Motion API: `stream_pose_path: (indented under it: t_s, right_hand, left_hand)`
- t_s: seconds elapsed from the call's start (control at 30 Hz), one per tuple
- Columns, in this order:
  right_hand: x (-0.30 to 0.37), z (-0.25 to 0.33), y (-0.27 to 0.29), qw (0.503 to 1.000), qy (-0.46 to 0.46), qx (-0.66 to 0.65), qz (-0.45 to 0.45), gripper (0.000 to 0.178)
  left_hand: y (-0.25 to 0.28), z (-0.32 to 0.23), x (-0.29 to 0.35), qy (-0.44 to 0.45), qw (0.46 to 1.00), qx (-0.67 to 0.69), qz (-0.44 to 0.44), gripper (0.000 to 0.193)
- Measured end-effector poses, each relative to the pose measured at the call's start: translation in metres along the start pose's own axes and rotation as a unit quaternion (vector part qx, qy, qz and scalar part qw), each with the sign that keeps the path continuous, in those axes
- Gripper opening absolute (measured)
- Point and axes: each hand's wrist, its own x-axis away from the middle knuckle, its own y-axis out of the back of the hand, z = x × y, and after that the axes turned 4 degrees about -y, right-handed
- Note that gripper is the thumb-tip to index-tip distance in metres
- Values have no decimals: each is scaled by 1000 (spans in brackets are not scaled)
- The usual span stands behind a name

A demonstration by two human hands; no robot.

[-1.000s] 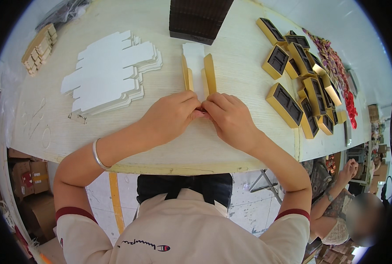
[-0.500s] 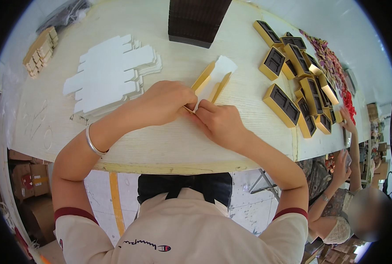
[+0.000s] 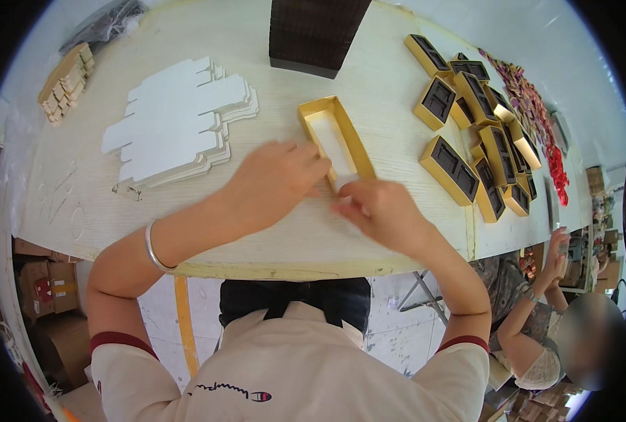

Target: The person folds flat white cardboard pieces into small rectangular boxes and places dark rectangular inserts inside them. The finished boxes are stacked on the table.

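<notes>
A shallow gold tray box [image 3: 356, 145] with a white inside floor stands on the table in front of me, its far end wall and long walls upright. My hands hide much of its near end. My left hand [image 3: 283, 174] is at the box's near left side, its fingers bent but smeared by motion. At the near right corner, my right hand [image 3: 382, 213] has curled fingers and thumb against the box; they are also somewhat blurred. To the left lies a stack of flat white box blanks [image 3: 169, 119] with cut tabs.
A tall dark block-like stack [image 3: 316, 35] stands at the far middle. Several gold boxes with black inserts [image 3: 450, 169] are piled on the right, with red ribbon-like pieces [image 3: 556, 169] beyond. Cream pieces [image 3: 67, 83] lie far left. A co-worker [image 3: 531, 330] sits at right.
The box's far end now has an upright gold wall where a white flap lay flat. The box is angled differently, and both hands have shifted. The co-worker's hands moved nearer together.
</notes>
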Motion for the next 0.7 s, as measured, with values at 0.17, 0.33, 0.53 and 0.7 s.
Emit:
stream_pose_path:
  t_s: [0.17,0.33,0.53,0.7]
  right_hand:
    - [-4,-6,30,993,64,13,-99,37]
    - [-12,-20,27,995,75,-10,60,63]
    - [-20,-26,24,990,140,-30,-12,52]
    - [-6,-36,12,989,51,-126,-57,39]
  left_hand:
    - [5,10,4,16,998,65,21,19]
    - [-1,28,2,-67,995,72,21,22]
    - [17,27,-3,-90,989,71,88,47]
    - [18,8,-1,-72,990,37,117,60]
